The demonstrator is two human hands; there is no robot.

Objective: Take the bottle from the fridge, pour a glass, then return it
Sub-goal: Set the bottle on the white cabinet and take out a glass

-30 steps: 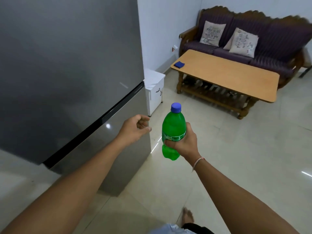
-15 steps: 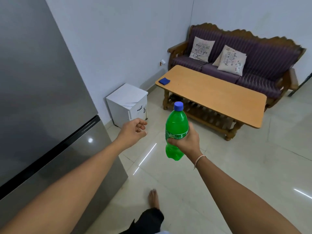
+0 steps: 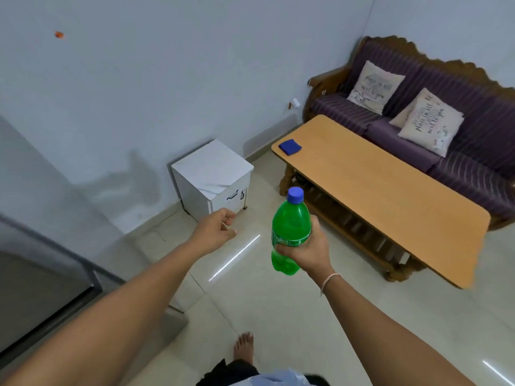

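Observation:
A green plastic bottle [image 3: 291, 224] with a blue cap is held upright in mid-air, gripped around its lower half by my right hand [image 3: 308, 253]. To the left of it and apart from it, my left hand [image 3: 216, 232] hangs loosely curled with nothing in it. The grey fridge [image 3: 36, 274] stands at the left edge with its doors closed, well behind my left hand. No glass is in view.
A long wooden coffee table [image 3: 390, 196] stands ahead on the right with a small blue cloth [image 3: 290, 147] on its far corner. Behind it is a purple sofa [image 3: 459, 121] with cushions. A small white cabinet [image 3: 213, 178] sits against the wall. My bare foot [image 3: 244, 347] is on the tiled floor.
The view has swung right, away from the fridge, which has slid to the left edge. The coffee table and white cabinet have come closer. Both hands keep the same pose, bottle upright.

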